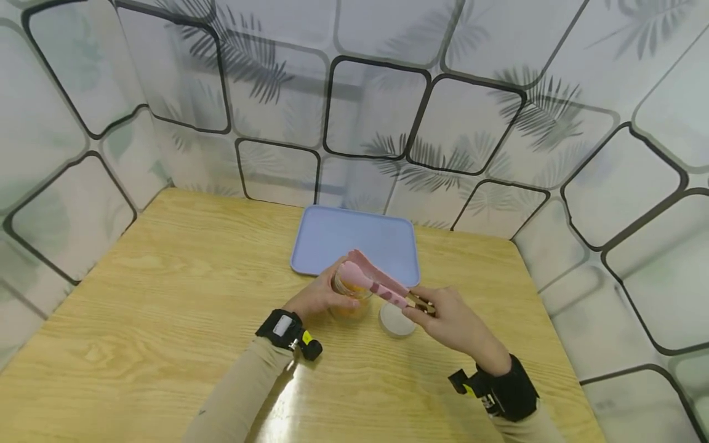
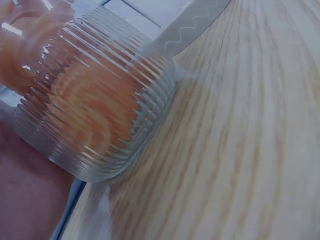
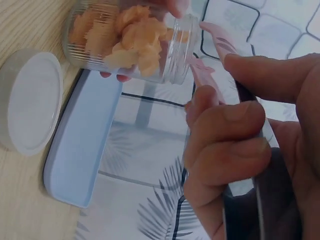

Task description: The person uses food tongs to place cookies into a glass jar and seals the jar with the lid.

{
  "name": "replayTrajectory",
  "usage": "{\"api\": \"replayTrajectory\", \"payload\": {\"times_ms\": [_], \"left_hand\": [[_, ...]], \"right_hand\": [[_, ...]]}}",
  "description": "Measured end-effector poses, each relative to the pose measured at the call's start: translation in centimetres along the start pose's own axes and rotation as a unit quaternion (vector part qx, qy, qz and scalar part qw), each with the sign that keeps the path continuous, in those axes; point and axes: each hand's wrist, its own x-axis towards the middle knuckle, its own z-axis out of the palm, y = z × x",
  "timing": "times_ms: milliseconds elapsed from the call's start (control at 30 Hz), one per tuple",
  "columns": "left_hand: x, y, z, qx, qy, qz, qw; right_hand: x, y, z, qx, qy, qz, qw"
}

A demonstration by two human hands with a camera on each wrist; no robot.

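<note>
My left hand [image 1: 316, 298] grips a ribbed glass jar [image 3: 175, 55] around its side. Ruffled orange pieces [image 3: 142, 37] fill much of the jar; their exact kind is unclear. Its mouth is uncovered. My right hand [image 1: 451, 320] holds a pair of tongs [image 1: 388, 286] with pink ends and darker handles, fingers on one side and thumb on the other. The pink ends lie spread at the jar's mouth, with no piece visible between them. In the left wrist view, the jar's lower part [image 2: 95, 105] appears close to the wooden surface.
A round white lid [image 1: 397, 320] lies on the wooden table [image 1: 183, 295], just right of the jar. Behind the jar is a shallow blue tray [image 1: 354, 231]. Patterned cloth walls [image 1: 376, 111] rise along the table's back and sides.
</note>
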Motion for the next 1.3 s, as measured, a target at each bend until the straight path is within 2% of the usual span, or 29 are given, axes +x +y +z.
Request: {"api": "replayTrajectory", "payload": {"times_ms": [67, 167, 267, 367, 467, 600, 800, 1033, 1233, 1300], "left_hand": [[0.2, -0.1, 0.0, 0.002, -0.013, 0.022, 0.9997], [0.4, -0.2, 0.0, 0.004, -0.027, 0.046, 0.9985], [0.4, -0.2, -0.2, 0.002, -0.030, 0.054, 0.9981], [0.2, -0.1, -0.3, 0.012, -0.023, 0.055, 0.9982], [0.1, 0.0, -0.4, 0.021, -0.015, 0.062, 0.9977], [0.1, 0.0, -0.4, 0.031, -0.012, 0.072, 0.9969], [0.5, 0.6, -0.1, 0.031, -0.022, 0.078, 0.9962], [0.6, 0.7, 0.1, 0.030, -0.028, 0.117, 0.9922], [0.4, 0.2, 0.4, 0.025, -0.030, 0.132, 0.9905], [0.4, 0.2, 0.3, 0.020, -0.033, 0.131, 0.9907]], "right_hand": [[-0.3, 0.4, 0.0, 0.006, 0.030, 0.008, 0.9995], [-0.8, 1.5, 0.0, 0.001, 0.100, 0.028, 0.9946], [-1.2, 3.2, 0.1, -0.026, 0.167, 0.063, 0.9836], [-1.7, 5.2, 0.3, -0.058, 0.200, 0.114, 0.9714], [-2.3, 7.3, 0.5, -0.080, 0.200, 0.165, 0.9626], [-3.0, 9.7, 0.5, -0.106, 0.187, 0.213, 0.9533], [-3.4, 11.9, 0.5, -0.125, 0.167, 0.254, 0.9446], [-2.9, 12.8, 1.2, -0.113, 0.158, 0.259, 0.9461], [-3.0, 13.0, 1.4, -0.108, 0.137, 0.262, 0.9490], [-3.1, 12.8, 1.7, -0.134, 0.144, 0.246, 0.9490]]}}
